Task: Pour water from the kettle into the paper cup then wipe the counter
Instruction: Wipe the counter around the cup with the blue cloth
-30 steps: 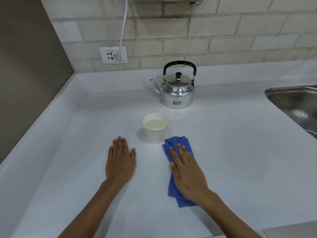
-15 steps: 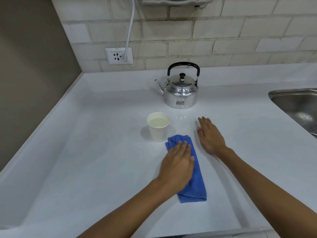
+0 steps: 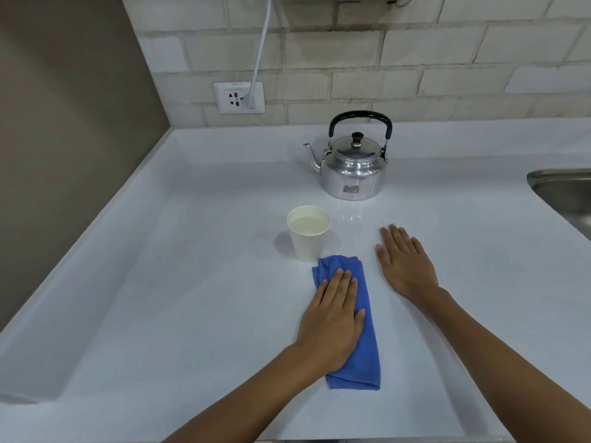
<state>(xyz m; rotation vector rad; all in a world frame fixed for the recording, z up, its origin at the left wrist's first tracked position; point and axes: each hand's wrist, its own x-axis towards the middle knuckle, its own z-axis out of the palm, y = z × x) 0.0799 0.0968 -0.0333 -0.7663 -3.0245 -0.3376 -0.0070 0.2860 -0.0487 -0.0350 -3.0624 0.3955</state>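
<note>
A shiny metal kettle (image 3: 353,174) with a black handle stands upright at the back of the white counter (image 3: 192,282), spout pointing left. In front of it a white paper cup (image 3: 307,241) holds water nearly to the rim. A folded blue cloth (image 3: 367,353) lies just in front of and to the right of the cup, its far end almost touching it. My left hand (image 3: 332,324) lies flat on the cloth, pressing it onto the counter. My right hand (image 3: 404,263) rests flat on the bare counter to the right of the cloth, holding nothing.
A steel sink (image 3: 563,193) is set into the counter at the right edge. A wall socket (image 3: 239,98) with a white cable plugged in sits on the brick wall behind. A brown wall bounds the counter on the left.
One second ago my right hand was on the cloth and my left on the bare counter. They have swapped: the left now presses the cloth and the right rests beside it.
</note>
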